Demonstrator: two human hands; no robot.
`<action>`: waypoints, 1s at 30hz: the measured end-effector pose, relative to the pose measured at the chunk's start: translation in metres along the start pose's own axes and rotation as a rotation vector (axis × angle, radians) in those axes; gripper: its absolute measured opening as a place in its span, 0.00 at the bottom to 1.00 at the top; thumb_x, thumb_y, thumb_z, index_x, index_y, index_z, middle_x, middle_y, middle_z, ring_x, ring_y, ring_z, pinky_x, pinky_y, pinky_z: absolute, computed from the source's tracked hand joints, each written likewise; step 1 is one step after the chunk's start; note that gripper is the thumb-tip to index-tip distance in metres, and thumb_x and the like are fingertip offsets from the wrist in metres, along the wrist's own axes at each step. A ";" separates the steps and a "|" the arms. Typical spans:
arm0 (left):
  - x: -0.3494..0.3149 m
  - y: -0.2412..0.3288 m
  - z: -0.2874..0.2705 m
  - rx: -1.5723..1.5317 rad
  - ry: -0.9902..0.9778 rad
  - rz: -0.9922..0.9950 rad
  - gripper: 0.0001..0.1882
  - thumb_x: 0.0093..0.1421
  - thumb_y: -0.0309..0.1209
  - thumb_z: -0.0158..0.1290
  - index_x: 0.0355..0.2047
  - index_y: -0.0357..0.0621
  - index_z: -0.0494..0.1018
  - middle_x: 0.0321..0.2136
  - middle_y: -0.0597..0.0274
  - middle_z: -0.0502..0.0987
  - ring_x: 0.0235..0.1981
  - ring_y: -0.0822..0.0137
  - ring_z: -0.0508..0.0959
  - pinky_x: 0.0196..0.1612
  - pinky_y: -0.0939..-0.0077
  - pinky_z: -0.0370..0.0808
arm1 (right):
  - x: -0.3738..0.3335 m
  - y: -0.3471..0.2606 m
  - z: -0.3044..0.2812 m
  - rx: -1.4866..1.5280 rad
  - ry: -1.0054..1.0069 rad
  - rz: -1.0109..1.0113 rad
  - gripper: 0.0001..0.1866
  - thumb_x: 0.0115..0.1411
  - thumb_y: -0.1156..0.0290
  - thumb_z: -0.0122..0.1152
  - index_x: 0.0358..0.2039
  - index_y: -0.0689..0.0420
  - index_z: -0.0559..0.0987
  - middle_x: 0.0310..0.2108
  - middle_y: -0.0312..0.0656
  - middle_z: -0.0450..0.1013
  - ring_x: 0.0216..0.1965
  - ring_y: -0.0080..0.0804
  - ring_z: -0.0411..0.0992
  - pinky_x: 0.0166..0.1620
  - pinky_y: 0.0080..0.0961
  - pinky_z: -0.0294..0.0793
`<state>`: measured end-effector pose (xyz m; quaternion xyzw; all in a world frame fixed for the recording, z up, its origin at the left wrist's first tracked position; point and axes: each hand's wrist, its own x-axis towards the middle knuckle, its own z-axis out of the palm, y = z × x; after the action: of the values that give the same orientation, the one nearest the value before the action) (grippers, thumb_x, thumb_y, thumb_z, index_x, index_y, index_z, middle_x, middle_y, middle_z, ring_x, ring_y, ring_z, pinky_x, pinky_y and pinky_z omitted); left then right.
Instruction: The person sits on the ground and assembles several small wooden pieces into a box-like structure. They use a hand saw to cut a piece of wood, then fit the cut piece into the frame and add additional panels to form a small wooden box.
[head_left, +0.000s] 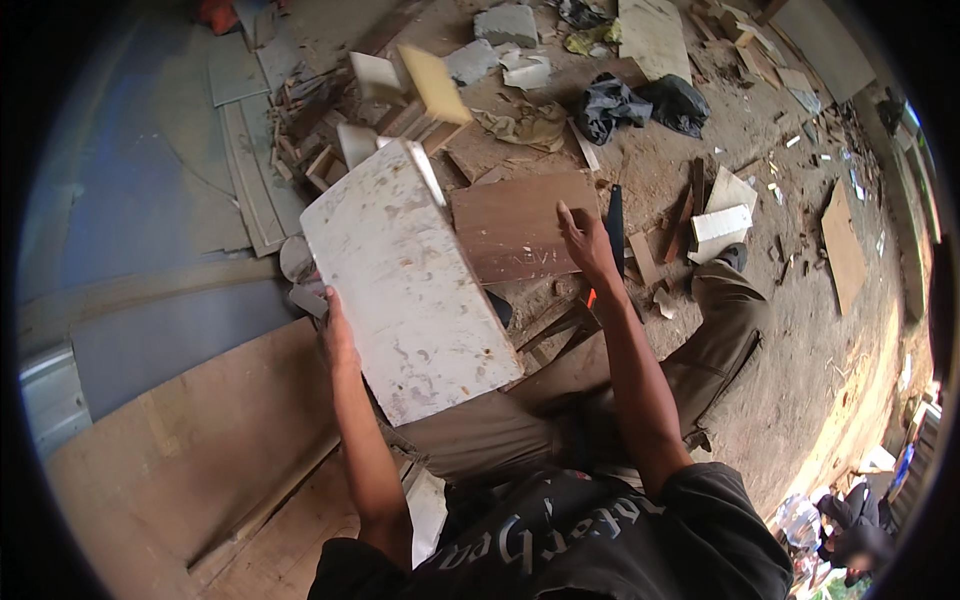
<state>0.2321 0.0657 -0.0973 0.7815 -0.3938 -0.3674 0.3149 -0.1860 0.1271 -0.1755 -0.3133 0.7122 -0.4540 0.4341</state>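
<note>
Floor point(780, 370) dusty; wood scraps point(643, 258), black plastic point(608, 108) beyond stained white board point(405, 290).

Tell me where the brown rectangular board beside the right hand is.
In the head view, the brown rectangular board is just above centre, with the stained white board on its left and the right hand at its right edge.

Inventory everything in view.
white board: 1, white, left of centre
brown board: 1, brown, centre
long strip: 1, black, right of brown board
yellow piece: 1, yellow, beyond white board
grey blocks: 2, grey, top centre
plastic bundles: 2, black, beyond brown board
wood scraps: many, brown, upper half
large panel: 1, brown, lower left
person: 1, dark-clothed, lower right
trousers: 1, brown, lower centre
shirt: 1, black, bottom
left hand: 1, bare, gripping white board
right hand: 1, bare, over brown board
</note>
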 end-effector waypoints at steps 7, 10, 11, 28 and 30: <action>-0.053 0.069 0.038 -0.009 -0.027 0.386 0.38 0.65 0.57 0.41 0.47 0.26 0.71 0.44 0.41 0.76 0.48 0.57 0.73 0.53 0.69 0.66 | -0.068 -0.090 0.052 0.241 -0.359 -0.133 0.35 0.60 0.47 0.59 0.52 0.70 0.71 0.43 0.50 0.75 0.41 0.34 0.74 0.45 0.30 0.73; -0.075 0.086 0.051 0.005 -0.053 0.421 0.37 0.66 0.57 0.40 0.39 0.24 0.72 0.35 0.43 0.77 0.37 0.62 0.72 0.43 0.68 0.67 | -0.070 -0.081 0.059 0.317 -0.220 -0.113 0.33 0.60 0.49 0.60 0.49 0.71 0.73 0.39 0.48 0.75 0.38 0.28 0.72 0.44 0.26 0.71; -0.077 0.089 0.053 -0.036 -0.069 0.438 0.36 0.66 0.56 0.41 0.40 0.25 0.72 0.36 0.44 0.77 0.38 0.62 0.72 0.44 0.68 0.67 | -0.071 -0.082 0.055 0.313 -0.182 -0.126 0.32 0.60 0.50 0.60 0.47 0.71 0.74 0.38 0.47 0.76 0.37 0.27 0.71 0.42 0.26 0.71; -0.084 0.027 0.161 -0.040 -0.797 0.141 0.34 0.62 0.54 0.49 0.54 0.35 0.67 0.51 0.52 0.72 0.53 0.60 0.71 0.55 0.63 0.65 | -0.050 0.029 -0.045 0.150 0.361 0.304 0.37 0.56 0.39 0.58 0.40 0.69 0.77 0.37 0.61 0.76 0.42 0.52 0.76 0.44 0.40 0.72; -0.074 0.013 0.179 -0.005 -0.788 0.237 0.32 0.62 0.52 0.51 0.52 0.34 0.69 0.49 0.53 0.74 0.51 0.65 0.72 0.54 0.69 0.65 | -0.042 0.038 -0.043 0.147 0.362 0.308 0.36 0.56 0.39 0.58 0.39 0.69 0.77 0.36 0.62 0.76 0.42 0.54 0.75 0.45 0.41 0.72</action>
<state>0.0490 0.0859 -0.1581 0.5296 -0.5704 -0.6008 0.1821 -0.2088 0.1931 -0.1872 -0.0823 0.7829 -0.4818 0.3849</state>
